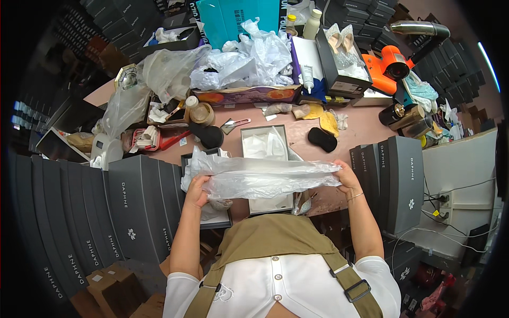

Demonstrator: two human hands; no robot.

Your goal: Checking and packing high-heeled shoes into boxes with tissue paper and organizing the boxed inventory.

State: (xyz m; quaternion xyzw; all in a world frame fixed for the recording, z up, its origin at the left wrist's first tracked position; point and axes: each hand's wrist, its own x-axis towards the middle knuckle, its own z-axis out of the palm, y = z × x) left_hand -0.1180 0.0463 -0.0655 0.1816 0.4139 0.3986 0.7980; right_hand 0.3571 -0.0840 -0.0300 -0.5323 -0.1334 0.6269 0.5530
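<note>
Two bare hands hold one translucent white sheet [270, 181], drawn out lengthwise between them. The left hand [197, 192] is clamped on the sheet's left end; the right hand [347, 180] is clamped on its right end, fingers and thumb pinching the material. The sheet is suspended above the near edge of the pink worktop [297, 135], crossing over an open grey box [263, 132] lined with white material.

Left of this box, also at the near edge, lies a second dark open box [214, 224], partly covered by the sheet. Right of the grey box, a shoe [304, 204] is partly visible at the near edge.

Toward the middle of the worktop are two black padded items: one [322, 139] right of the grey box, one [208, 136] left of it. Yellow cloths [330, 124] lie just beyond the right-hand item.

At the far edge, a purple carton [246, 95] contains crumpled white wrapping [249, 58]. To its right, a dark box [345, 86] holds a pair of glittery shoes [340, 40]. An orange appliance [383, 69] stands at the far right corner.

Rows of grey shoe boxes flank the near edge: left row [140, 206], right row [405, 183].
</note>
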